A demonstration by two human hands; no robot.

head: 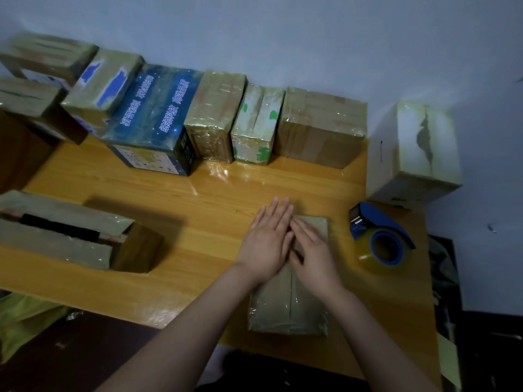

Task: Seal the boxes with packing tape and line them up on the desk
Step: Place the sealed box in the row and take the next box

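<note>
The left hand (268,236) lies flat on the far part of a low cardboard box (285,309). Its fingers are straight and close together, and the fingertips reach past the far edge of the box. The right hand (314,250) lies flat on the same top, with straight fingers that point toward the left hand and touch its side. Neither hand grips anything; both only press on the top. This top is shiny with clear tape, and a seam runs along its middle.

The low cardboard box sits on the wooden desk (198,210), near the desk's front edge. To the right of it, apart from it, lies a blue tape dispenser (379,239) with a roll of clear tape. Farther right and behind stands a white box (416,154); I cannot tell whether it rests on the desk.

Behind the low cardboard box a row stands along the wall, side by side: a plain brown box (319,125), a box with green marks (257,123), a taped brown box (215,114), a dark blue starry box (152,117) with white print, and a box with blue patches (104,83). Well to the left of the low cardboard box is an open box (65,233), its flaps parted over a dark inside.
</note>
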